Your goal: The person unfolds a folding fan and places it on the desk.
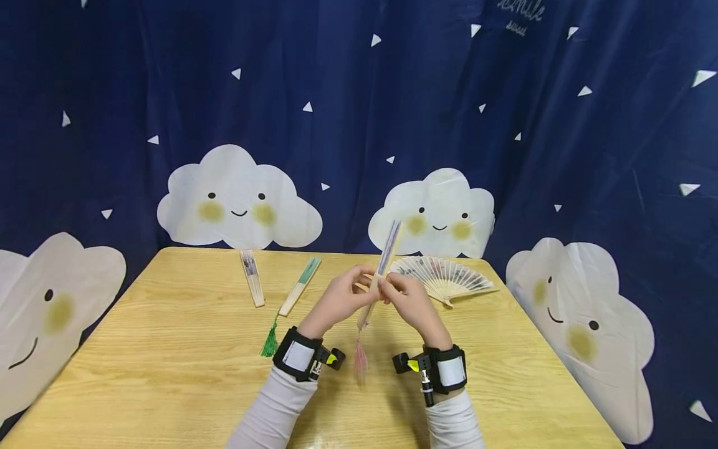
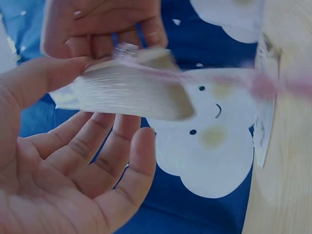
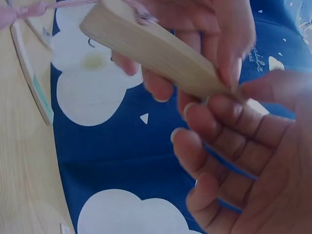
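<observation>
Both hands hold a folded hand fan (image 1: 388, 249) above the middle of the table, its top tilted up and away. Pale wooden ribs stacked together show in the left wrist view. My left hand (image 1: 343, 300) grips it between the thumb and the fingers. From the other side, my right hand (image 1: 414, 307) pinches the fan (image 3: 151, 56) with thumb and forefinger, the other fingers loosely bent. A pink tassel (image 1: 360, 362) dangles from its lower end and looks blurred.
Spread open on the back right of the wooden table (image 1: 185, 374) lies a pale fan (image 1: 443, 274). Two folded fans rest at the back left: one with grey print (image 1: 252, 279), one green (image 1: 308, 270) with a green tassel (image 1: 270, 342). A blue curtain (image 1: 348, 75) with clouds hangs behind.
</observation>
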Demonstrator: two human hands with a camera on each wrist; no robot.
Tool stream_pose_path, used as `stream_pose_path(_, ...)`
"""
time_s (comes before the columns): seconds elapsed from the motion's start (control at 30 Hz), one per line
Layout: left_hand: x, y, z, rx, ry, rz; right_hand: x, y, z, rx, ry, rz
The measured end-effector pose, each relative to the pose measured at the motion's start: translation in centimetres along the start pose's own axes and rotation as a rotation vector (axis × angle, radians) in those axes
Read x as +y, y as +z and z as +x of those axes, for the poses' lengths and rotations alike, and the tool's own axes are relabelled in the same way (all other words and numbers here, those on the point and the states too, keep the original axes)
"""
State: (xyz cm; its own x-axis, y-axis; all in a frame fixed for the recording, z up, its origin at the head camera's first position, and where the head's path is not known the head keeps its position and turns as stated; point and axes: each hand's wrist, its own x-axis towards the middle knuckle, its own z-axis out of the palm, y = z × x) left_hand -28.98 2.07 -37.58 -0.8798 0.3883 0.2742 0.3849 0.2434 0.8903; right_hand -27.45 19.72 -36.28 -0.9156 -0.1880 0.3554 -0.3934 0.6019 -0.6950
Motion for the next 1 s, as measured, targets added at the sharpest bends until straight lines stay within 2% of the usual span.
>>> stream_pose_path(0.17, 0.3, -0.8, 0.0, -0.026, -0.021, -0.157, 0.0, -0.5, -0.1, 0.008, -0.046, 0.023)
stream_pose_path(0.37, 0.4, -1.1, 0.1, -0.022, -0.011, -0.167, -0.3, -0.9, -0.2, -0.006, -0.071, 0.035)
stream_pose_path(0.73, 0.5, -0.9, 0.1, -0.049, 0.014, -0.145, 0.2, -1.4, -0.1, 0.03, 0.029, 0.048)
stream_pose_path(0.87, 0.6, -1.0, 0.0, -0.035, 0.02, -0.133, 0.5, -1.6, -0.1, 0.063, 0.098, 0.062)
stream_pose_path(1.0, 0.8, -1.2, -0.2, -0.009, 0.01, -0.163, 0.8, -1.9, -0.1, 0.104, 0.156, 0.085)
